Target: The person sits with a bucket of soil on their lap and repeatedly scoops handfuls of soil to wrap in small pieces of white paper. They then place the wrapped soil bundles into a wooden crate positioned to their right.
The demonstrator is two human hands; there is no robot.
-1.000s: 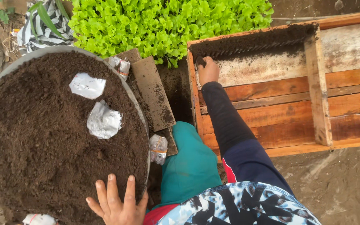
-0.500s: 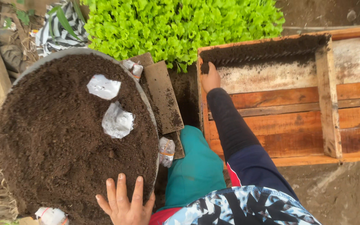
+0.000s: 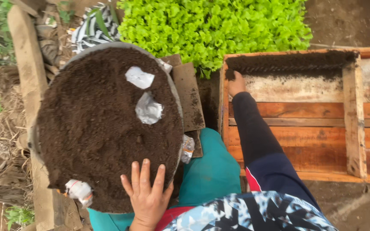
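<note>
My left hand rests flat, fingers spread, on the near edge of a big round basin heaped with dark soil. Two crumpled white packets lie on the soil. My right hand reaches into the far left corner of a wooden box frame, its fingers closed on a clump of dark soil. A band of soil lies along the box's far wall.
A bed of bright green seedlings grows beyond the basin and box. A soiled flat board lies between them. A wooden plank runs on the left. My teal-clad knee is below. A striped cloth lies at the back.
The view has shifted left, so basin and box appear further right. My right hand stays in the box corner and my left hand stays on the basin's edge.
</note>
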